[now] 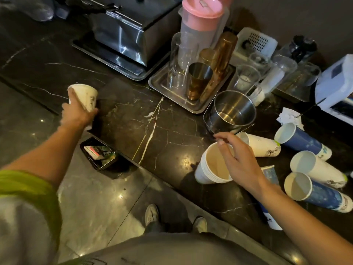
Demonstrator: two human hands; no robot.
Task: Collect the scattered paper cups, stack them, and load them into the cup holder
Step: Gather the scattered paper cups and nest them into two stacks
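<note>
Fingers of the left hand point(76, 113) grip an upright white cup point(84, 96); right hand point(238, 159) fingers spread over a tilted cup stack point(212, 167).

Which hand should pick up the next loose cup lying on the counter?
The right hand. It hovers over the white stack, with the lying cups just beyond it. The left hand is far off and already holds a cup.

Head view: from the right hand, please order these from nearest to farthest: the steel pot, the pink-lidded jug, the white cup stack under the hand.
1. White cup stack, directly under the right hand.
2. Steel pot, just behind the hand.
3. Pink-lidded jug, far back near the wall.
</note>
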